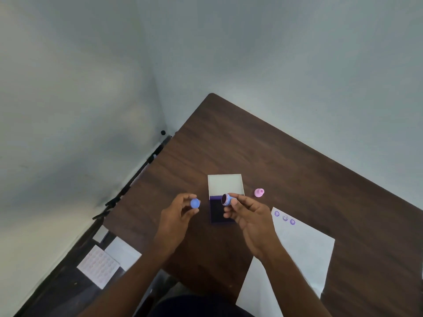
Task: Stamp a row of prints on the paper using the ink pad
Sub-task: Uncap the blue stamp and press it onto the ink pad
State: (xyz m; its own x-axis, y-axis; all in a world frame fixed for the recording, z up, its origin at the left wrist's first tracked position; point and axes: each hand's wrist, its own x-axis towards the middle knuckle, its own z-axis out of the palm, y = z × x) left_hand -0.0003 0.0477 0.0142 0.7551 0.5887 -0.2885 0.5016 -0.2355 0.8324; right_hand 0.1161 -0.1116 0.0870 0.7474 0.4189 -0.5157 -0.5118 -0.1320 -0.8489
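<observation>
My right hand (pixel 248 219) grips a small blue stamp (pixel 226 199), its dark inked face turned left, just above the open ink pad (pixel 217 212). The pad's purple cushion lies toward me and its white lid (pixel 225 184) is flipped away. My left hand (pixel 177 213) pinches the stamp's round blue cap (pixel 194 203) to the left of the pad. The white paper (pixel 299 252) lies at the right on the dark wooden table (pixel 251 145), with three purple prints (pixel 285 218) in a row at its far corner.
A small pink stamp (pixel 259 192) stands on the table right of the lid. Below the table's left edge, sheets of paper (pixel 107 261) lie on the floor. A black tripod (pixel 137 175) leans along the wall at the left.
</observation>
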